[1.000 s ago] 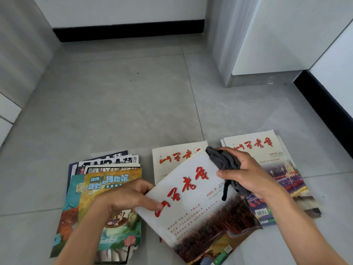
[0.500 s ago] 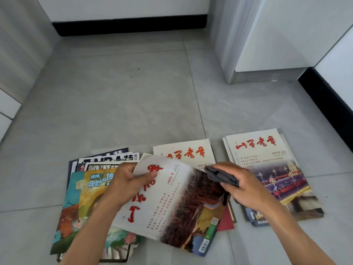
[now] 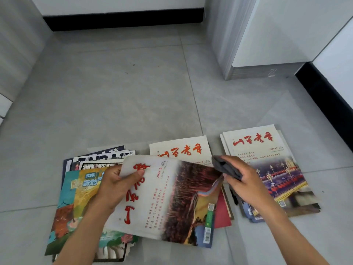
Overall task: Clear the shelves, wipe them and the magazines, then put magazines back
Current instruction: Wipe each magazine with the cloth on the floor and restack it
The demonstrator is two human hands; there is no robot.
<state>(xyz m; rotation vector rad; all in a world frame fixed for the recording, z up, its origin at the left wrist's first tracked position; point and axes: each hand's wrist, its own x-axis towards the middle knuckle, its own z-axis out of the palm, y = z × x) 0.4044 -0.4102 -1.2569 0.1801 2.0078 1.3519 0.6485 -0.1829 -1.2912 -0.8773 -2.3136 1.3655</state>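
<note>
Left hand [image 3: 116, 186] grips magazine [image 3: 168, 199] by its top edge, tilted above floor [image 3: 133, 96]. Right hand [image 3: 246, 180] pinches grey cloth [image 3: 226, 167] at magazine's right edge. Stacks [image 3: 267, 169] lie either side.

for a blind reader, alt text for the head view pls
A left hand grips a cream red-titled magazine while the right hand holds a grey cloth at its edge, above three magazine piles on a grey tiled floor.
</note>
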